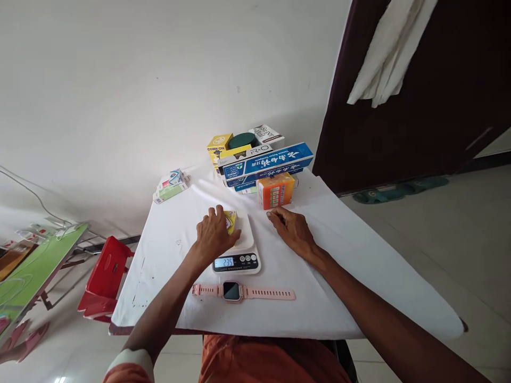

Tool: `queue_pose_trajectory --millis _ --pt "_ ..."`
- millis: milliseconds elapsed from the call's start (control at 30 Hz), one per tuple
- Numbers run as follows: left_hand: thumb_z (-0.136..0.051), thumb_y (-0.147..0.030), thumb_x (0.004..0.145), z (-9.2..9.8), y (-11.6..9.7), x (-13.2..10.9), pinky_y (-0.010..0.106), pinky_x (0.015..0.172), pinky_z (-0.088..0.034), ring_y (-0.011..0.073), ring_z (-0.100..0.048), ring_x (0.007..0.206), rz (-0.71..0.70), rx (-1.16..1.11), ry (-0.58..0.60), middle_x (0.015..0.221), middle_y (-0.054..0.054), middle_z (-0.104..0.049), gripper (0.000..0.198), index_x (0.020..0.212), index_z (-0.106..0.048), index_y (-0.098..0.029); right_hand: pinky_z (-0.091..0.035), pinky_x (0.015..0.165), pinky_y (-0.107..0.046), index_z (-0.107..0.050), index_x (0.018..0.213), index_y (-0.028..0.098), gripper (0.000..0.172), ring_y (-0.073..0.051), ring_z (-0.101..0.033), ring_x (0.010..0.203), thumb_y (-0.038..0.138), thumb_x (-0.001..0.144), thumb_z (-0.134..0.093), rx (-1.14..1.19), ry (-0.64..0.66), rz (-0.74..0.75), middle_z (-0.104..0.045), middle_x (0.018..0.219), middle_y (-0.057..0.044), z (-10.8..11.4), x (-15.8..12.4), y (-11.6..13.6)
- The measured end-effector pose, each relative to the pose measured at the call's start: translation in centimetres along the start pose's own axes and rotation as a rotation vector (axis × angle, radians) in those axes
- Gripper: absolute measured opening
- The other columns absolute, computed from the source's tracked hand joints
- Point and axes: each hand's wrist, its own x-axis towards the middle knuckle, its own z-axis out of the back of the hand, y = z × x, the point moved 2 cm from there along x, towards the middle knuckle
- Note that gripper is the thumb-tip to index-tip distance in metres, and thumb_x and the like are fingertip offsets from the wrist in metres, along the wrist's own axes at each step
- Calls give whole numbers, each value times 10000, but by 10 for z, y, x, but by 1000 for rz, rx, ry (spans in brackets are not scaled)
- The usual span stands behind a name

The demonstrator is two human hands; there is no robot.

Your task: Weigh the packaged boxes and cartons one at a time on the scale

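My left hand (215, 234) is closed over a small yellow box (230, 221), gripping it on the white plate of a digital kitchen scale (247, 231). Fingers and palm hide much of that box. The lit display seems to read 235. My right hand (293, 229) rests on the table right of the scale, fingers curled together with nothing visible in them. Just beyond its fingertips stands an orange box (275, 191). A pink-strapped smartwatch (231, 291) lies stretched out in front of the scale.
Behind the orange box, a blue toothpaste box (267, 162) lies across a stack of cartons, with a dark green round lid (242, 140) behind. Small boxes (171, 186) lie at the back left of the white-covered table (339, 287). A red chair (106, 271) stands left.
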Motion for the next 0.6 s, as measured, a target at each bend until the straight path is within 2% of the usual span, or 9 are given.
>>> queue_pose_trajectory --millis 167,267,333,400,467,533,600 --pt "-674 -426 860 9 25 0 517 869 -557 419 -716 1139 1 -92 26 1246 206 -681 495 1286 -524 -223 -370 640 -311 -475 703 260 353 -170 -488 596 524 937 -456 4 -2 8 -550 619 2 0 1 -1" --pt "-705 -455 844 25 47 0 442 805 -581 328 -732 1043 -40 -303 6 1222 155 -717 534 1306 -543 -240 -365 633 -306 -472 703 257 357 -165 -492 592 522 941 -452 6 -8 16 -552 617 3 0 1 -3" --pt "-720 -486 835 44 54 4 389 756 -583 260 -723 947 -121 -438 -32 1184 112 -728 545 1299 -572 -241 -359 626 -303 -459 698 254 367 -160 -485 588 526 945 -450 11 -16 21 -551 614 4 0 1 -4" --pt "-740 -473 820 69 50 15 360 762 -571 220 -699 926 -244 -482 -114 1171 82 -726 529 1274 -604 -238 -357 623 -300 -471 711 251 369 -156 -477 590 527 955 -447 20 -18 21 -551 619 7 -1 1 -5" --pt "-758 -431 811 93 37 35 355 797 -556 211 -680 964 -365 -456 -223 1188 70 -718 496 1250 -626 -241 -350 618 -298 -482 721 249 370 -154 -465 590 526 964 -445 28 -14 18 -546 624 11 -1 0 -6" --pt "-772 -390 804 112 17 64 365 829 -549 215 -666 1006 -447 -429 -304 1223 71 -705 488 1245 -629 -239 -341 611 -298 -479 721 250 376 -152 -457 587 528 970 -441 38 -11 16 -537 624 14 -2 0 -6" --pt "-780 -347 798 124 -1 101 385 871 -548 227 -654 1050 -484 -404 -337 1241 81 -688 490 1247 -624 -224 -337 608 -297 -467 715 253 382 -151 -457 585 531 975 -437 45 -12 20 -529 624 16 -2 0 -7"
